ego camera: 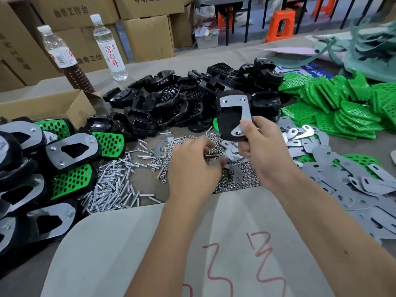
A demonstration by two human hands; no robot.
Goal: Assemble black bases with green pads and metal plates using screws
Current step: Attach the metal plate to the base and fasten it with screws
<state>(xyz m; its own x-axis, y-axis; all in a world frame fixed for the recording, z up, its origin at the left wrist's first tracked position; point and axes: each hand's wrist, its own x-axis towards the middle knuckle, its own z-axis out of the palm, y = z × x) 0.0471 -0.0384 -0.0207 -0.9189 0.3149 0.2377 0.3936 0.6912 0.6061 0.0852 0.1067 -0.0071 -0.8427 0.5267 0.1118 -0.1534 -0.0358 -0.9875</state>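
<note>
Right now your right hand (260,144) grips a black base (230,116) raised above the surface (246,243), thumb pressed on the lower arm of the metal plate (237,108) laid across it, fingers curled round the base's lower end. Your left hand (192,166) reaches down into the pile of nuts (233,179); its fingertips are blurred, so I cannot tell whether they pinch anything. The base looks like rigid moulded plastic, light enough for one hand, and its rounded, glossy edges may slip, so hold it by the sides with the thumb on top, as you do. The plate is thin, stiff sheet with cut edges; it seems loose until its holes are fastened, so keep the thumb on it or it will likely slide off line. A sliver of green pad (215,124) shows at the base's left edge; it is probably softer and flexible. The nuts are small and smooth, best taken singly by fingertip pinch. Screws (115,189) lie to the left, beside finished assemblies (70,166).
</note>
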